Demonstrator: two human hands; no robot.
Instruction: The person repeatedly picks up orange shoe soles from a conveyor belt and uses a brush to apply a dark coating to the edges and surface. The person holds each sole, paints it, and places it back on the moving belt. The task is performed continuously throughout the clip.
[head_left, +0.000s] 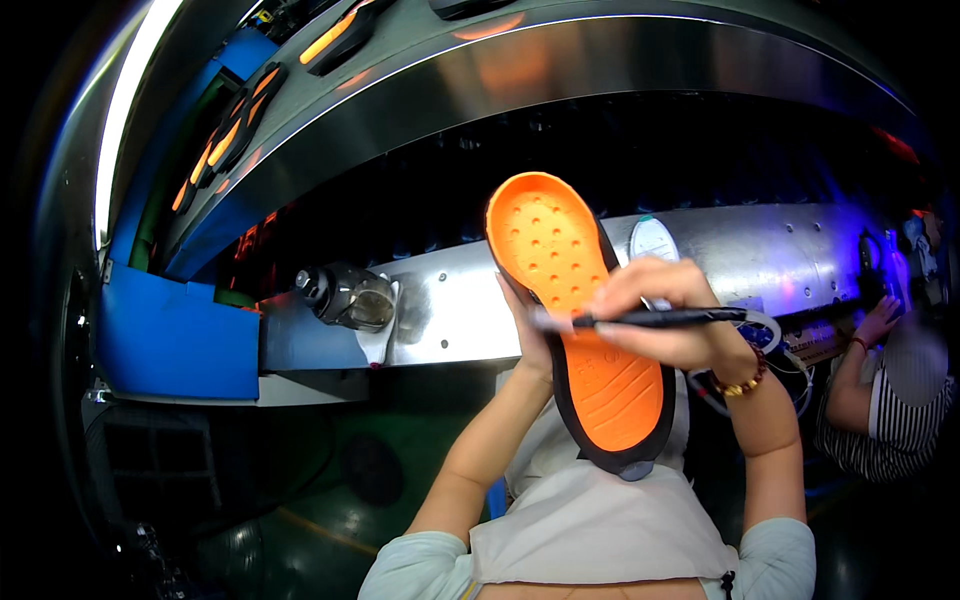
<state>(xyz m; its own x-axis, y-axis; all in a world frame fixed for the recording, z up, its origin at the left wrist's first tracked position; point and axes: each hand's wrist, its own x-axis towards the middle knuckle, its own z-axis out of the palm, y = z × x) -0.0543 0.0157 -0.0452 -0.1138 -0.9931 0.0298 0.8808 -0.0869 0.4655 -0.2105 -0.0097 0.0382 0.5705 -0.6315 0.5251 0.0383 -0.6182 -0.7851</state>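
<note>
An orange shoe sole with a black rim is held up in front of me, its dimpled, grooved orange face turned toward me. My left hand grips it by the left edge, the fingers partly hidden behind it. Between the thumb and fingers of my right hand is a slim black pen-like tool. Its pale tip is smeared by motion and lies over the sole's left edge at the waist; I cannot tell whether it touches.
Beyond the sole runs a metal bench bearing a dark bottle on a white cloth and a pale sole-shaped piece. Further soles sit on the conveyor. White cables hang at right, near another person's arm.
</note>
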